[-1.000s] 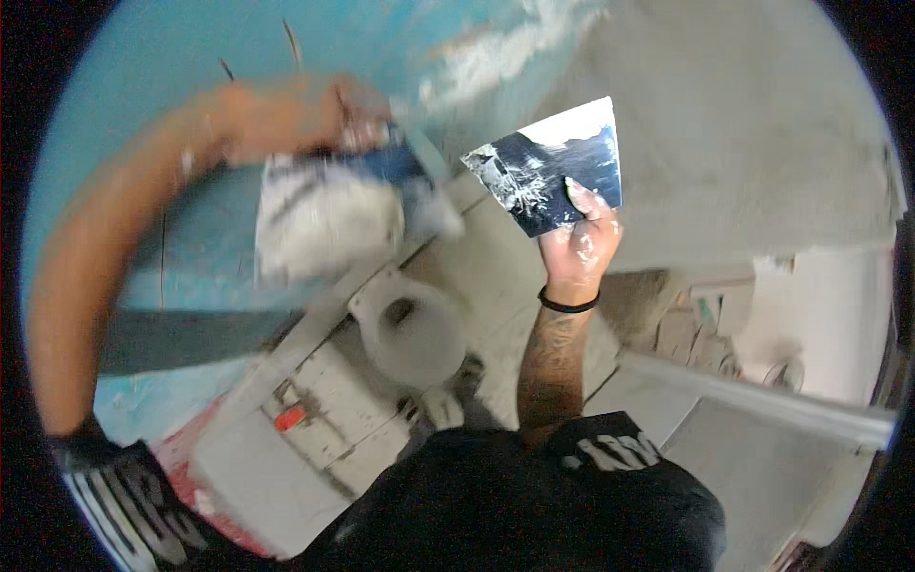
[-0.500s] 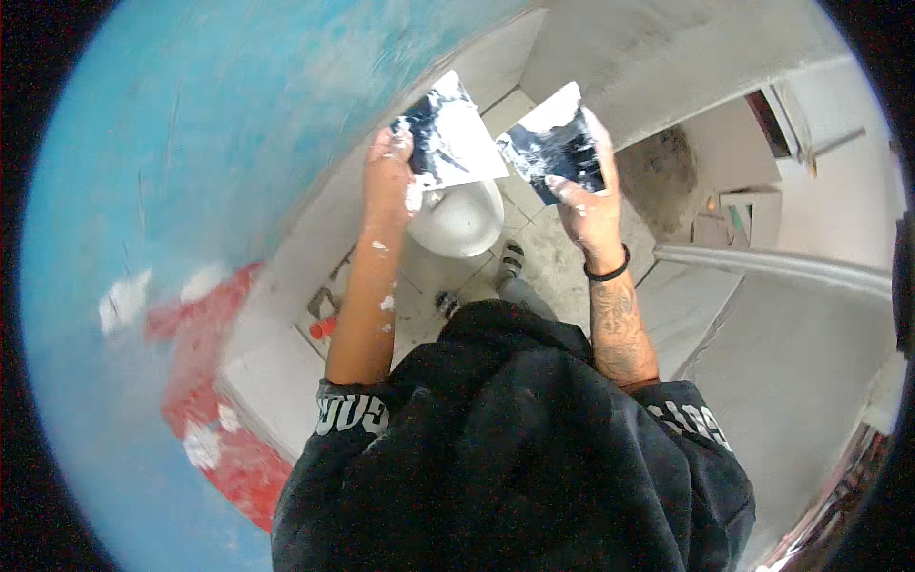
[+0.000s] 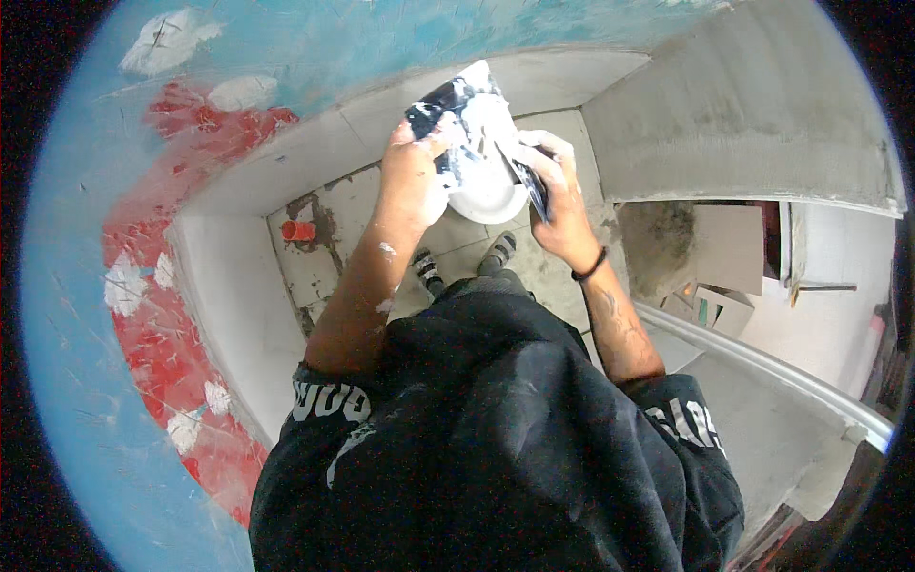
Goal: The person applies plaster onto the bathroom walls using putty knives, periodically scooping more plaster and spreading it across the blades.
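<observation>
Left hand (image 3: pixel 415 179): gripping the near edge of a paste-smeared scraper (image 3: pixel 444 107), thumb on its face
Right hand (image 3: pixel 564 205): pinching a dark scraper (image 3: pixel 538 195) turned nearly edge-on
Scrapers' place: side by side in front of the body, partly covering the white toilet bowl (image 3: pixel 488 204); whether they touch, cannot tell
White paste (image 3: pixel 486 119): thick on the left scraper, smeared on fingers of both hands
Blue wall (image 3: pixel 381 36): red area (image 3: pixel 157 343) and white patches beside it
Tiled floor (image 3: pixel 357 205): orange-red cylinder (image 3: pixel 298 231) left of the sandals (image 3: pixel 498 250)
</observation>
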